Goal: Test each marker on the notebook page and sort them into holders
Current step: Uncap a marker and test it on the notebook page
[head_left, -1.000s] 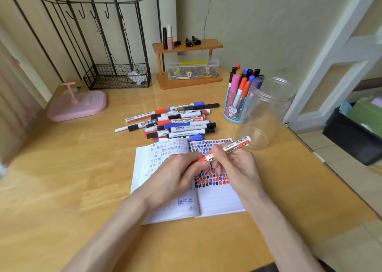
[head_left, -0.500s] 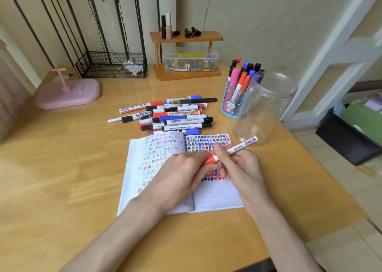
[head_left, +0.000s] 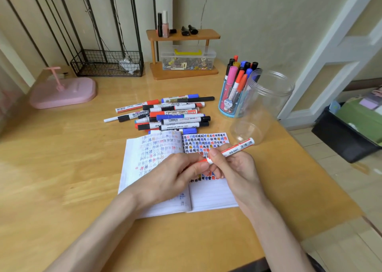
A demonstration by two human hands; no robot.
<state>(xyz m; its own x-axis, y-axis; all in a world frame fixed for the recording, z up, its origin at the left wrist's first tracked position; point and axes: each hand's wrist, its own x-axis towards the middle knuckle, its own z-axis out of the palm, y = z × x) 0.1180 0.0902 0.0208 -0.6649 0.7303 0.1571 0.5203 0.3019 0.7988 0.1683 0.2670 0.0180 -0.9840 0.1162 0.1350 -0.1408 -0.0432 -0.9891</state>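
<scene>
The light wooden table [head_left: 62, 168] shows open wood along its left side and near edge. Over the open lined notebook [head_left: 213, 195] at its middle, the right hand [head_left: 237, 168] wraps the red-and-white marker [head_left: 235, 148]. The left hand [head_left: 171, 178] pinches its red end, hiding the tip. A clear plastic jar [head_left: 262, 106] stands at the right edge.

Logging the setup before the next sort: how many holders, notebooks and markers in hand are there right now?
Holders: 2 (blue cup, clear jar)
Notebooks: 1 (open notebook)
Markers in hand: 1 (red marker)
Total: 4
</scene>
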